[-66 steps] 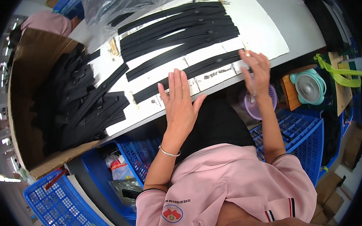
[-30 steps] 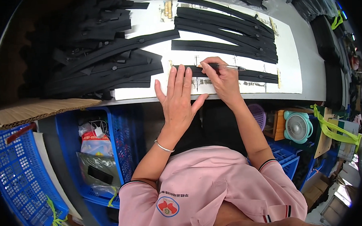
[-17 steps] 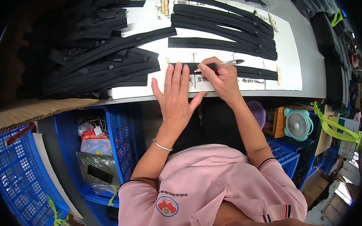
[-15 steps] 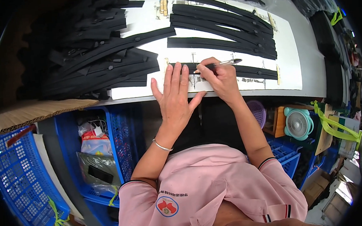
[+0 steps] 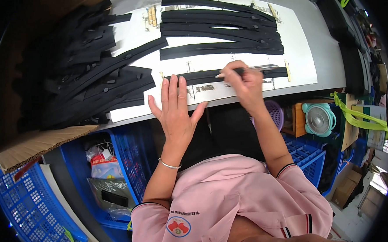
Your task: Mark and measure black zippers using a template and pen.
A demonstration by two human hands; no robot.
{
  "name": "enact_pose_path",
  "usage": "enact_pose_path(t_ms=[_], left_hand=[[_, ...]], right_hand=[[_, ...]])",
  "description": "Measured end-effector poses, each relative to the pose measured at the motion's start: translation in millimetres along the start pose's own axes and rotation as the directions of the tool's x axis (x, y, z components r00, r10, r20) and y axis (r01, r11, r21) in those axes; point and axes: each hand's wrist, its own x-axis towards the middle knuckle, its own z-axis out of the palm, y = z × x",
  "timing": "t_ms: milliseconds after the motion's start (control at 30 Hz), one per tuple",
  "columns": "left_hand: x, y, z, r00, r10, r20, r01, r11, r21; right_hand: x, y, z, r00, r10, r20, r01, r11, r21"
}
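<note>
We have our left hand [image 5: 176,109] laid flat, fingers spread, on the left end of a long black strip [image 5: 200,77] that lies across the white sheet [image 5: 301,67] near the front edge of the table [image 5: 331,57]. Our right hand [image 5: 242,81] is pinched around a slim pen [image 5: 261,67], its tip resting on the same strip further to the right. The strip sits just in front of a row of similar black strips [image 5: 220,32] laid side by side higher on the sheet, and a heap of loose strips [image 5: 82,78] spills from the cardboard box [image 5: 33,142] on our left.

To do this well, we judge that the flat hand should keep even pressure so the strip cannot creep or curl while the pen runs along it. We should hold the pen low and steady, follow the strip's edge against the marks on the sheet, and move the pressing hand along only when the pen pauses.

Compared with the picture half a second back, little differs: the left hand lies in the same place, and the right hand with the pen looks to have slid only slightly along the strip. Against the oldest picture, our view has swung left, and the right hand has come in from the strip's far end
</note>
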Motion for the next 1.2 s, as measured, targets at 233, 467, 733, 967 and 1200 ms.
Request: enact_pose_path(t_ms=[233, 467, 733, 967, 1200], left_hand=[[-0.2, -0.6, 0.6, 1.0, 0.012, 0.01, -0.012, 0.999, 0.029], [6.0, 15.5, -8.2, 0.999, -0.001, 0.051, 0.002, 1.0, -0.017], [27.0, 62.1, 15.8, 0.962, 0.238, 0.137, -0.195, 0.944, -0.267], [27.4, 63.2, 19.7, 0.961, 0.25, 0.116, -0.219, 0.949, -0.228], [26.7, 64.9, 21.0, 0.961, 0.247, 0.122, -0.221, 0.956, -0.192]], right_hand=[[1.9, 22.1, -41.1, 0.99, 0.071, -0.12, -0.096, 0.969, -0.225], [1.9, 20.3, -38.6, 0.992, 0.066, -0.103, -0.085, 0.978, -0.193], [2.3, 27.9, -36.3, 0.991, -0.107, -0.084, 0.072, 0.937, -0.342], [0.9, 25.0, -40.5, 0.996, -0.016, -0.087, -0.004, 0.975, -0.223], [-2.6, 28.2, -42.5, 0.996, -0.002, -0.086, -0.014, 0.982, -0.188]])
